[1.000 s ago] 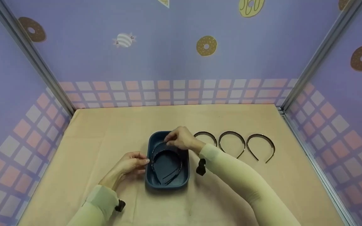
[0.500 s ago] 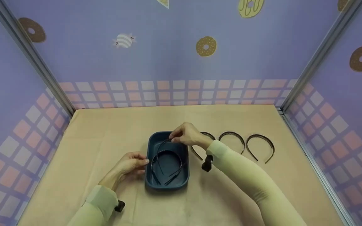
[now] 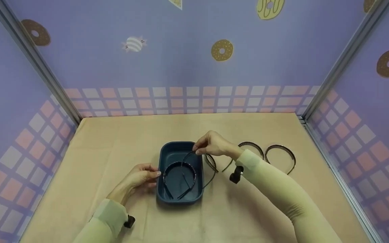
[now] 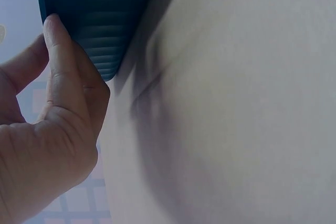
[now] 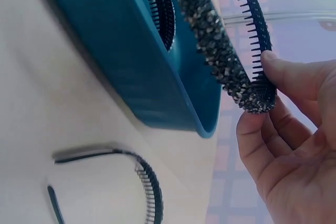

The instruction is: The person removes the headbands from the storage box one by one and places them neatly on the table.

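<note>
My right hand pinches a headband at the top of its arch, thumb against the toothed inside and fingers on the outside. Dark glittering stones cover its outer face. It hangs over the right part of a blue bin, one end over the bin and the other past the right rim. Inside the bin lies a dark toothed headband, its arch toward the back wall. At the bin's left side, my left hand rests its fingertips against the rim and outer wall.
To the right of the bin, three dark toothed headbands lie in a row: a near one partly behind my right hand, a middle one and a far one. A cream cloth covers the table, and patterned walls enclose it.
My right hand has lifted the headband and carried it right, from inside the bin to above its right rim. The left hand and bin have stayed put.
</note>
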{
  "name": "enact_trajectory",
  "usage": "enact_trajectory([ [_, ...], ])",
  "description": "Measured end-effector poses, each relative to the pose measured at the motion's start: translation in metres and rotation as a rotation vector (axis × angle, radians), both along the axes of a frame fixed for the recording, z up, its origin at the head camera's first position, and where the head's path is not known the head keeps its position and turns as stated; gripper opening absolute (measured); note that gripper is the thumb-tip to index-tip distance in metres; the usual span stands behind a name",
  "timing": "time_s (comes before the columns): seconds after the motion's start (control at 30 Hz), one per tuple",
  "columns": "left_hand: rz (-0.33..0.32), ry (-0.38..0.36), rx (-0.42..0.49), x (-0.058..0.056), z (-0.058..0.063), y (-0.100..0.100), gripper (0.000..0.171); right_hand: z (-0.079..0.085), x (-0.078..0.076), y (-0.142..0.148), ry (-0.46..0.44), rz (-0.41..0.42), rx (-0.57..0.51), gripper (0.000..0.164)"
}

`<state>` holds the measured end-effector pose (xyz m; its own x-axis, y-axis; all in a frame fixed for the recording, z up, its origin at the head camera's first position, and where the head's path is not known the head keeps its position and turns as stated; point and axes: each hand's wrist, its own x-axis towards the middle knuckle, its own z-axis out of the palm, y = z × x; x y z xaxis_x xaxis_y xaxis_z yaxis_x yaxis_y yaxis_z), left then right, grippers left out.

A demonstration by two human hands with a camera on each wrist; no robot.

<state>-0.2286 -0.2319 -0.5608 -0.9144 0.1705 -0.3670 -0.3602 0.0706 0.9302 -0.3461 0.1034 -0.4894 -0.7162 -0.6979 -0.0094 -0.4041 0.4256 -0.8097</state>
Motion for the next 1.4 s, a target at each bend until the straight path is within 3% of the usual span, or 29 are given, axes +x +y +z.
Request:
enact_trajectory([
  [0.53, 0.014, -0.026, -0.001, -0.001, -0.001, 0.000, 0.008, -0.005, 0.003, 0.050, -0.058, 0.021, -0.012, 0.013],
  [0.8, 0.016, -0.012, -0.005, 0.000, -0.002, 0.001, 0.009, -0.023, 0.005, 0.072, -0.035, 0.014, 0.024, 0.012],
  [1.4, 0.019, -0.019, 0.011, 0.000, -0.003, 0.000, 0.010, -0.065, 0.021, 0.073, -0.029, 0.041, 0.094, 0.008],
])
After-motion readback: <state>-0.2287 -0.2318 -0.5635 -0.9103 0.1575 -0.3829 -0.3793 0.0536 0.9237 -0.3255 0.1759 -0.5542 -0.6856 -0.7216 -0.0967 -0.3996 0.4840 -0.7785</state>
